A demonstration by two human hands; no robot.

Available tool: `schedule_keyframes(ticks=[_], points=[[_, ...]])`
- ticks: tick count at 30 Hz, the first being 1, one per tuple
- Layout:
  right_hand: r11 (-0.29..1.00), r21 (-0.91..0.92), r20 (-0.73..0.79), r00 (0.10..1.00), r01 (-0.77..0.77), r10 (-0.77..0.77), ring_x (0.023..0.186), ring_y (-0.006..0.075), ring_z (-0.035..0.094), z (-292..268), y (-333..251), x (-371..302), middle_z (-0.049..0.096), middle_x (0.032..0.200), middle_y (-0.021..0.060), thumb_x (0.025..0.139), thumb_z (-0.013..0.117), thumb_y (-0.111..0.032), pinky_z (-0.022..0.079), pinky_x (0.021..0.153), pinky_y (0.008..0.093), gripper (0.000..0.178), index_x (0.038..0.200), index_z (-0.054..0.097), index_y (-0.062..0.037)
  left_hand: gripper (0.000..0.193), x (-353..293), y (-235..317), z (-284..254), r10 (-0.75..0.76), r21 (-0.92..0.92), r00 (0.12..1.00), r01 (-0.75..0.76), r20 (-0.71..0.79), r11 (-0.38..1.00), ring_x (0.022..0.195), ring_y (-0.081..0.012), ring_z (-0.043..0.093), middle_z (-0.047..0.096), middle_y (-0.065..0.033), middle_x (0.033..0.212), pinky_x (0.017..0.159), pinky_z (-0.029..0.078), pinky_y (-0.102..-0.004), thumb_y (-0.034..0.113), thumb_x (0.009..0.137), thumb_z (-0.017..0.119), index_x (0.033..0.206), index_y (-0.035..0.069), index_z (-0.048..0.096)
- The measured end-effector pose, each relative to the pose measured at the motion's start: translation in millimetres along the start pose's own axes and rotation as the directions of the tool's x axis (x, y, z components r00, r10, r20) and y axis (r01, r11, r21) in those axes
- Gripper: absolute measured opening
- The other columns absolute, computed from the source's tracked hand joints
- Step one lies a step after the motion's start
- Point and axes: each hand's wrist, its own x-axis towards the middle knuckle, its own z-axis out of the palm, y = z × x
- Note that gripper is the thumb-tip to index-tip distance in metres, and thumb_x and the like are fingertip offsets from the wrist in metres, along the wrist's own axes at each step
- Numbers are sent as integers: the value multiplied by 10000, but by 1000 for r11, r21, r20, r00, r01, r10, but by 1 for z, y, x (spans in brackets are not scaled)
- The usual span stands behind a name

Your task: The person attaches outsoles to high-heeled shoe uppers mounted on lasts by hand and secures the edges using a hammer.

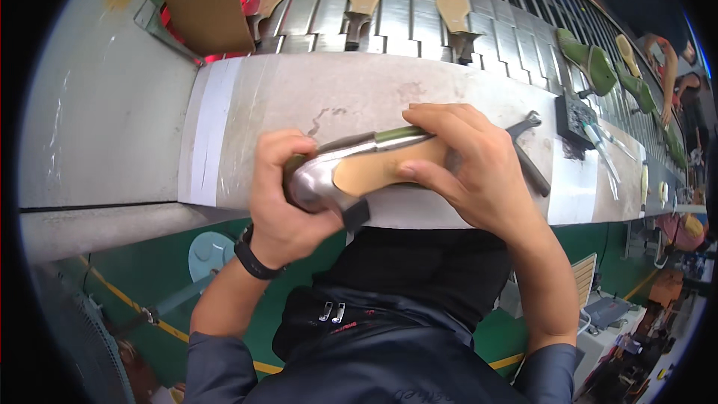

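Observation:
Between my hands is a silver high-heeled shoe (323, 178) with a tan sole (378, 168), turned sole side up. Green from a last shows along its far edge, and a short black heel (356, 214) sticks out toward me. My left hand (278, 198) wraps its fingers and thumb around the heel end. At the other end, my right hand (475, 161) grips the shoe, thumb on the sole and fingers over the far side. Part of that end is hidden under the right hand. Both hands hold the shoe just above the pale worktable (292, 90).
On the table to the right lies a dark metal tool (532, 168) beside a black box (574, 120) with thin pale-handled tools. Beyond the table runs a slatted metal conveyor (404, 19) carrying several heeled shoes and green lasts (598, 67). Another person's arm (669, 78) reaches in at far right.

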Motion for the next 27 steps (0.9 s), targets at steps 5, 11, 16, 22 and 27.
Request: schedule_keyframes(ticks=[5, 11, 16, 22, 27], points=[[969, -33, 69, 968, 243, -240, 1063, 353, 685, 5, 9, 6, 731, 1243, 158, 763, 900, -389, 527, 966, 468, 615, 1238, 739, -34, 814, 7, 22, -3, 23, 65, 976, -38, 216, 997, 1194, -335, 682, 616, -233, 1392, 1041, 555, -424, 330, 753, 995, 1386, -9, 611], [953, -36, 145, 945, 302, -294, 976, 292, 674, 13, 12, 14, 758, 1156, 91, 733, 877, -464, 498, 910, 426, 672, 1243, 754, -45, 692, 6, 20, 5, 52, 50, 990, -59, 127, 997, 1206, -370, 711, 710, -199, 1362, 999, 545, -451, 272, 742, 971, 1334, 47, 691], [933, -89, 92, 936, 347, -340, 953, 261, 686, 19, 10, 12, 762, 1126, 63, 724, 865, -502, 499, 918, 457, 662, 1202, 765, -55, 666, 4, 17, 2, 91, 68, 983, -103, 161, 992, 1222, -378, 703, 687, -231, 1379, 1016, 552, -463, 289, 791, 952, 1331, 17, 673], [927, -161, 89, 940, 339, -328, 972, 217, 689, 25, 1, 13, 744, 1109, 27, 779, 816, -520, 499, 984, 501, 612, 1189, 760, -69, 675, 0, 13, 9, 137, 94, 975, -155, 174, 983, 1237, -403, 689, 668, -252, 1391, 1042, 543, -489, 307, 827, 935, 1356, 9, 639], [941, -153, 115, 951, 302, -287, 1010, 230, 714, 22, -6, 12, 764, 1130, 45, 738, 844, -516, 498, 1003, 512, 637, 1183, 768, -67, 679, -6, 14, 12, 148, 146, 972, -175, 182, 974, 1249, -407, 681, 667, -240, 1398, 1039, 529, -501, 322, 841, 920, 1373, 21, 624]])
